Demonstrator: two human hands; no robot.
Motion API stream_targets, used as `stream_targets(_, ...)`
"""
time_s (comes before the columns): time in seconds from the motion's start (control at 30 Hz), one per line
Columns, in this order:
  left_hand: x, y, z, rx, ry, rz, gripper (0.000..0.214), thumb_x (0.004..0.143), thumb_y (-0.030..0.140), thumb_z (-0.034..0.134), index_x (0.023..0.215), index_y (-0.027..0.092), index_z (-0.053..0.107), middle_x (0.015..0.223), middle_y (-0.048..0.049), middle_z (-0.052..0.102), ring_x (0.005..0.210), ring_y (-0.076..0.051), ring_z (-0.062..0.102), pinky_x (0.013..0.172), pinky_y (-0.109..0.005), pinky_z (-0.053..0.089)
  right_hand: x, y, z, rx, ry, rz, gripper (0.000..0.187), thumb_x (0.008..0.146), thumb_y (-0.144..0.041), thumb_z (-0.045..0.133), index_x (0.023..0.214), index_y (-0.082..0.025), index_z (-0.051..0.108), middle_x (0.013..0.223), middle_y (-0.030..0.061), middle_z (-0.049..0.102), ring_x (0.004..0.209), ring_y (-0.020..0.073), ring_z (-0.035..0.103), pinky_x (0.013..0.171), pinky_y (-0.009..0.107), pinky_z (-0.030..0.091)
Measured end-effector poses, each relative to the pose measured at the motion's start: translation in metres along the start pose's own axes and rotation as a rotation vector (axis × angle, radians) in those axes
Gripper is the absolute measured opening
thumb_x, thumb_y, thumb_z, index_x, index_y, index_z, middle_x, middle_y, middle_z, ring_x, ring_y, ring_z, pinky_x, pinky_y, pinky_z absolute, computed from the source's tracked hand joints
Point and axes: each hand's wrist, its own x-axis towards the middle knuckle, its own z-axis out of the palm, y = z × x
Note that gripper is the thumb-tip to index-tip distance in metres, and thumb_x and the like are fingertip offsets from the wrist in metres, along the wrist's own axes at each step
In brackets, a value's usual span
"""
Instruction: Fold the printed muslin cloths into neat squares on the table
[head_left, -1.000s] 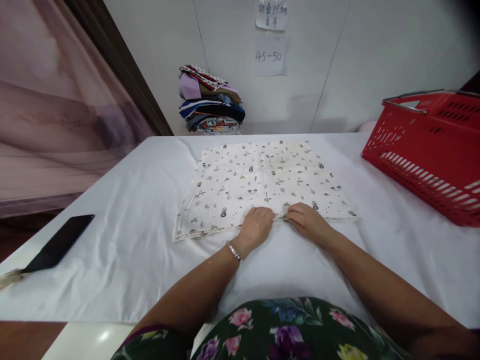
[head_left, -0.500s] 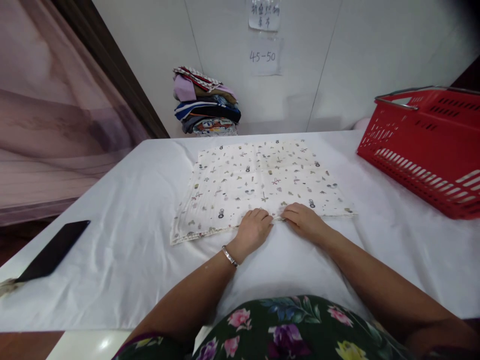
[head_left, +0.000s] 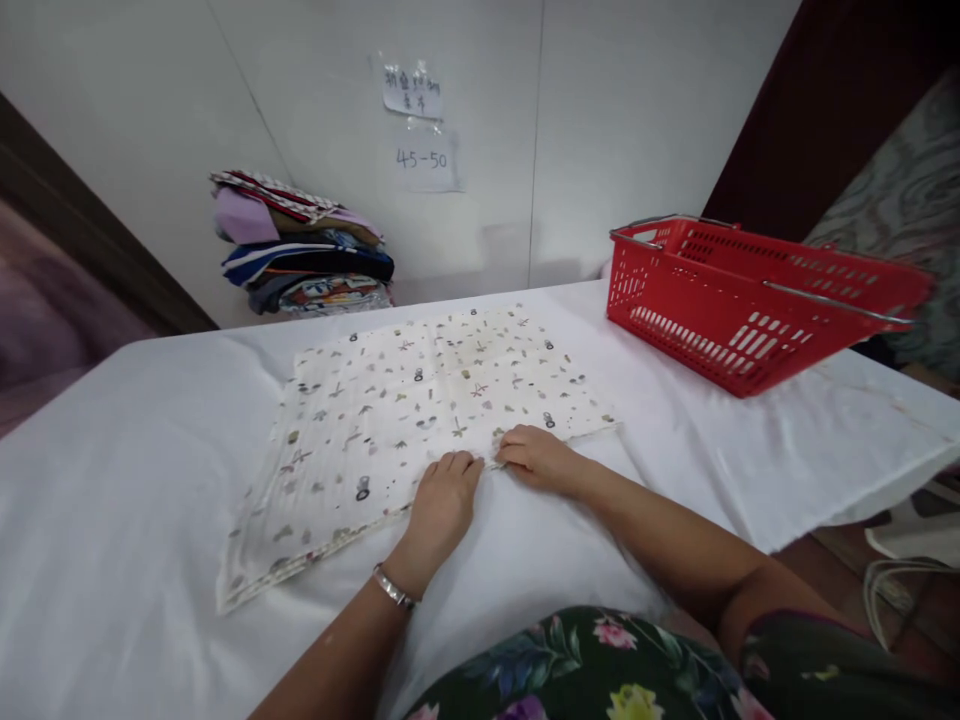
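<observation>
Change since the preceding views: the camera I monitor has swung to the wearer's right and slightly upward. As a result, the red basket (head_left: 664, 300) now shows both its handles and more of its interior, and the flat black object at the left of the table has left the view. The folded stack of fabrics (head_left: 307, 250) by the wall appears further left. I attribute these shifts to head motion, not to handling.

Position of the workpiece: the patterned cloth (head_left: 390, 430) lies flat on the white table covering (head_left: 135, 500), layers stacked, near edge toward the wearer, with the basket beyond its right side and well apart from it. I see no new fold compared with the preceding views; in my judgement the work stands at the same step, adjustment of the near edge.

Hand pose: the left hand (head_left: 448, 495) and the right hand (head_left: 538, 460) meet that edge around its middle, close together but apart, backs upward. The left forearm enters from the bottom, a bracelet (head_left: 394, 587) at the wrist; the right forearm enters from the lower right.

Finger state: the right fingers are curled and appear to pinch the cloth edge. The left fingers are bent over the edge, with the thumb hidden; I cannot tell whether they grip it or merely press on it
</observation>
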Motion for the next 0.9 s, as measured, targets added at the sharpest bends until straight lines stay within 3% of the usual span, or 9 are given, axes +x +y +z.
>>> stream_targets(0.13, 0.0, -0.003, 0.002, -0.014, 0.037, -0.005, 0.032, 0.083, 0.006, 0.042, 0.105, 0.02, 0.061, 0.095, -0.0061, 0.059, 0.088, -0.021, 0.051, 0.074, -0.036, 0.042, -0.002, 0.001, -0.01, 0.057, 0.004, -0.007, 0.024, 0.082, -0.01, 0.047, 0.096, -0.021, 0.063, 0.097, 0.0056, 0.063, 0.091, 0.0169, 0.055, 0.081, 0.031, 0.045)
stream_targets(0.23, -0.001, -0.005, 0.005, -0.036, 0.056, -0.003, 0.036, 0.081, 0.003, 0.042, 0.106, 0.02, 0.061, 0.098, -0.0067, 0.06, 0.09, -0.022, 0.052, 0.075, -0.037, 0.043, -0.019, 0.016, -0.034, 0.094, 0.092, 0.075, 0.023, 0.085, -0.015, 0.045, 0.098, -0.022, 0.063, 0.101, 0.0055, 0.064, 0.095, 0.0164, 0.056, 0.084, 0.032, 0.045)
stream_targets(0.3, -0.002, -0.006, 0.006, -0.054, 0.06, -0.004, 0.037, 0.079, 0.002, 0.042, 0.106, 0.02, 0.061, 0.099, -0.0068, 0.06, 0.09, -0.023, 0.052, 0.076, -0.037, 0.043, -0.04, 0.034, -0.055, 0.069, 0.199, 0.265, 0.021, 0.085, -0.018, 0.045, 0.094, -0.021, 0.064, 0.096, 0.006, 0.065, 0.092, 0.0174, 0.058, 0.082, 0.032, 0.046)
stream_targets(0.37, -0.002, -0.007, 0.007, -0.065, 0.063, -0.002, 0.038, 0.079, 0.001, 0.042, 0.106, 0.02, 0.062, 0.099, -0.007, 0.06, 0.091, -0.023, 0.052, 0.076, -0.037, 0.043, -0.064, 0.054, -0.075, 0.046, 0.266, 0.57, 0.019, 0.083, -0.02, 0.047, 0.088, -0.019, 0.065, 0.09, 0.0057, 0.066, 0.085, 0.0177, 0.06, 0.076, 0.03, 0.047)
stream_targets(0.43, -0.002, -0.007, 0.009, -0.067, 0.065, -0.002, 0.038, 0.079, 0.001, 0.041, 0.106, 0.019, 0.062, 0.099, -0.0073, 0.06, 0.091, -0.023, 0.052, 0.077, -0.038, 0.043, -0.086, 0.07, -0.088, 0.051, 0.248, 0.896, 0.016, 0.08, -0.023, 0.05, 0.083, -0.018, 0.065, 0.082, 0.0042, 0.067, 0.078, 0.0168, 0.061, 0.069, 0.027, 0.046)
stream_targets(0.5, -0.002, -0.008, 0.01, -0.065, 0.064, -0.004, 0.039, 0.079, 0.001, 0.041, 0.107, 0.019, 0.062, 0.1, -0.0077, 0.06, 0.092, -0.023, 0.052, 0.077, -0.038, 0.043, -0.102, 0.08, -0.095, 0.07, 0.194, 1.068, 0.018, 0.08, -0.029, 0.051, 0.076, -0.017, 0.064, 0.068, 0.0027, 0.065, 0.063, 0.0153, 0.06, 0.059, 0.025, 0.044)
stream_targets(0.67, -0.002, -0.009, 0.01, -0.086, 0.059, 0.007, 0.039, 0.079, 0.002, 0.042, 0.108, 0.019, 0.062, 0.101, -0.0085, 0.06, 0.093, -0.023, 0.052, 0.078, -0.038, 0.043, -0.108, 0.083, -0.089, 0.134, 0.088, 1.203, 0.03, 0.077, -0.039, 0.055, 0.058, -0.017, 0.057, 0.044, -0.0009, 0.053, 0.042, 0.0108, 0.049, 0.044, 0.022, 0.033)
stream_targets(0.9, -0.004, -0.011, 0.011, -0.104, 0.046, -0.007, 0.04, 0.079, 0.001, 0.042, 0.11, 0.018, 0.061, 0.104, -0.0082, 0.06, 0.095, -0.023, 0.051, 0.079, -0.037, 0.042, -0.091, 0.078, -0.091, 0.247, 0.086, 1.255, 0.029, 0.07, -0.038, 0.066, 0.055, -0.016, 0.053, 0.041, -0.0036, 0.047, 0.041, 0.0072, 0.04, 0.041, 0.02, 0.028)
